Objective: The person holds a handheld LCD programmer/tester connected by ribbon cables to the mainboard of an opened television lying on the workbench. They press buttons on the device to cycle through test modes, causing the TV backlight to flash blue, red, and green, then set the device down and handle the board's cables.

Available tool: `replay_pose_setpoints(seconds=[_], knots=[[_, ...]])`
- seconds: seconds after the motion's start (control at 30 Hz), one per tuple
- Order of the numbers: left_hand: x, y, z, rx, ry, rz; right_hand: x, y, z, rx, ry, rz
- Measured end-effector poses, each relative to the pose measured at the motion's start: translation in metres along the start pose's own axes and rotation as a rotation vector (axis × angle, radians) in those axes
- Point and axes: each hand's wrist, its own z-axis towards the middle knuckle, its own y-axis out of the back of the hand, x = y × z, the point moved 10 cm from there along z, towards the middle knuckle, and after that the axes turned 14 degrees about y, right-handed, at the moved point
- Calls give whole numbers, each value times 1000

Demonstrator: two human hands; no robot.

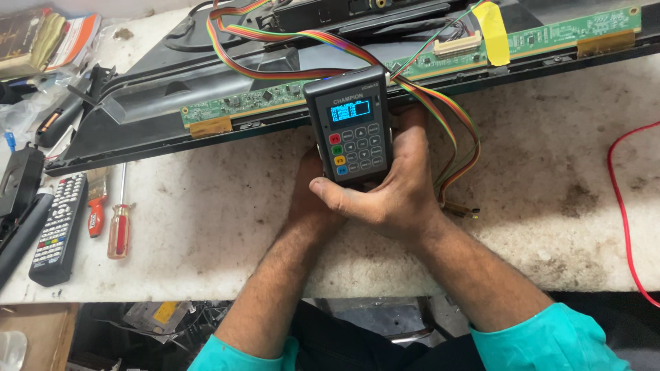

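Note:
Both my hands hold a dark grey handheld tester [349,124] with a lit blue screen and coloured buttons, upright above the white workbench [536,172]. My right hand [395,185] wraps its right side, thumb lying across below the keypad. My left hand [308,192] sits behind and under it, mostly hidden. A rainbow ribbon cable [440,110] runs from behind the tester to the back of an opened flat screen [206,82] with a long green circuit strip [234,106].
A red-handled screwdriver [119,220], a small brush [96,199] and a black remote control [58,230] lie at left. A red wire [619,199] curves at the right edge. Yellow tape [496,31] sticks to the panel. Books [41,38] lie top left.

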Motion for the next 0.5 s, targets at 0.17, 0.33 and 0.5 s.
replay_pose_setpoints(seconds=[0.17, 0.33, 0.5], knots=[[5, 17, -6, 4, -22, -33, -7, -8, -1, 34, -30, -6], [16, 32, -4, 24, -14, -98, -9, -16, 6, 17, 10, -9], [11, 24, 11, 11, -59, -29, -18, -12, 13, -4, 0, 19]])
